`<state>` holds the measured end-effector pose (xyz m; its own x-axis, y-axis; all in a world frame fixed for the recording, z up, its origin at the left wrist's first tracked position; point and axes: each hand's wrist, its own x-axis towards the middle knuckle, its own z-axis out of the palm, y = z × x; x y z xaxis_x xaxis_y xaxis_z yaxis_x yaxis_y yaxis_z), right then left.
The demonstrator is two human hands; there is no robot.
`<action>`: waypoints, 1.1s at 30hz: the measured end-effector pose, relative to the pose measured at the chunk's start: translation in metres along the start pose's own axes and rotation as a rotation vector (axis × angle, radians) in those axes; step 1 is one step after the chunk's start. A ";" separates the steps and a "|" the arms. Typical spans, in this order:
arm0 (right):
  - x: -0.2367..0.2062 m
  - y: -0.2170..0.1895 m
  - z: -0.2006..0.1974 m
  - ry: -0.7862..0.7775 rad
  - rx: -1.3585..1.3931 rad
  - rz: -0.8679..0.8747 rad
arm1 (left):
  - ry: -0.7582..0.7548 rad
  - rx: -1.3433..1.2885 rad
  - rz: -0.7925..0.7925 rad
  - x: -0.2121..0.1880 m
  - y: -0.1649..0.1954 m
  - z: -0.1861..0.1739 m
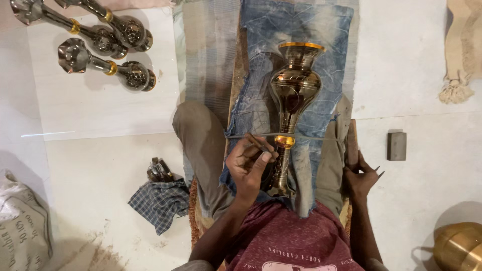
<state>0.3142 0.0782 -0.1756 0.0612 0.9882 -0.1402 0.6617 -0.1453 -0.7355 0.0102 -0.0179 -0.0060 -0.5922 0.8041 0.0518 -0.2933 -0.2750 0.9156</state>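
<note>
A dark, engraved metal vase (pixel 293 93) with gold-coloured bands lies lengthwise on a faded denim cloth (pixel 321 35) spread over my lap, its mouth pointing away from me. My left hand (pixel 248 168) rests beside the vase's narrow stem and pinches a thin brown engraving tool (pixel 259 144), its tip near the gold ring on the stem. A thin metal rod (pixel 316 136) lies across the stem. My right hand (pixel 362 176) is off to the right of my leg, closed around a flat wooden stick (pixel 353 141) that stands up from it.
Three similar vases (pixel 108 37) lie on a white board at top left. A checked cloth (pixel 160 200) with several small tools sits left of my knee. A grey block (pixel 396 146), a brass pot (pixel 459 246), a sack (pixel 22 228) and a tasselled beige cloth (pixel 459 55) ring the floor.
</note>
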 end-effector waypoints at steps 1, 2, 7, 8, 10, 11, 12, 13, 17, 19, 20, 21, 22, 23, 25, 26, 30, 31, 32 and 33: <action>-0.001 0.000 0.000 -0.002 0.019 -0.053 | -0.027 -0.012 0.003 0.001 0.000 -0.001; -0.001 0.000 0.001 -0.006 0.040 -0.105 | -0.052 -0.020 0.005 0.001 0.000 -0.002; 0.007 -0.019 0.007 0.031 -0.235 -0.166 | -0.087 -0.024 -0.130 0.005 0.004 -0.009; 0.010 -0.025 0.007 0.032 -0.275 -0.163 | -0.085 -0.032 -0.148 0.005 0.005 -0.010; 0.015 -0.034 0.006 -0.001 -0.412 -0.181 | -0.084 -0.017 -0.183 0.005 0.007 -0.011; 0.018 -0.038 0.006 -0.015 -0.481 -0.191 | -0.085 0.004 -0.197 0.005 0.008 -0.011; 0.021 -0.040 0.006 -0.033 -0.463 -0.150 | -0.083 0.025 -0.214 0.005 0.009 -0.011; 0.024 -0.040 0.006 -0.051 -0.446 -0.109 | -0.093 0.049 -0.227 0.005 0.009 -0.010; 0.034 -0.035 0.005 -0.114 -0.446 0.047 | -0.090 0.163 -0.175 0.005 0.006 -0.004; 0.035 -0.033 0.003 -0.167 -0.367 -0.102 | -0.058 0.148 -0.116 0.003 0.004 -0.004; 0.034 -0.033 0.001 -0.197 -0.328 -0.177 | -0.035 0.101 -0.098 0.001 0.003 -0.005; 0.030 -0.036 0.000 -0.150 -0.253 -0.243 | -0.010 0.056 -0.084 0.000 0.002 -0.008; 0.023 -0.040 -0.005 -0.097 -0.179 -0.309 | 0.027 0.051 -0.078 -0.001 0.001 -0.011; 0.016 -0.047 -0.008 -0.042 -0.103 -0.378 | 0.064 0.044 -0.069 -0.002 0.000 -0.016; -0.015 -0.065 -0.008 0.044 -0.051 -0.436 | 0.131 0.022 -0.087 -0.004 -0.001 -0.025; -0.032 -0.075 -0.012 0.090 -0.025 -0.459 | 0.153 0.007 -0.112 -0.005 -0.002 -0.029; -0.093 -0.113 -0.016 -0.126 0.063 -0.996 | 0.183 -0.012 -0.141 -0.013 -0.006 -0.035; -0.098 -0.122 -0.009 -0.070 0.019 -1.072 | 0.189 -0.011 -0.123 -0.015 -0.007 -0.035; -0.102 -0.129 -0.003 -0.018 -0.027 -1.145 | 0.198 -0.011 -0.109 -0.017 -0.007 -0.034; -0.105 -0.134 0.000 0.036 -0.074 -1.215 | 0.205 -0.010 -0.096 -0.018 -0.006 -0.035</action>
<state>0.2190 -0.0057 -0.0624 -0.6080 0.4794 0.6328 0.3430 0.8775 -0.3352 -0.0031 -0.0492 -0.0264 -0.7014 0.7028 -0.1184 -0.3624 -0.2086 0.9084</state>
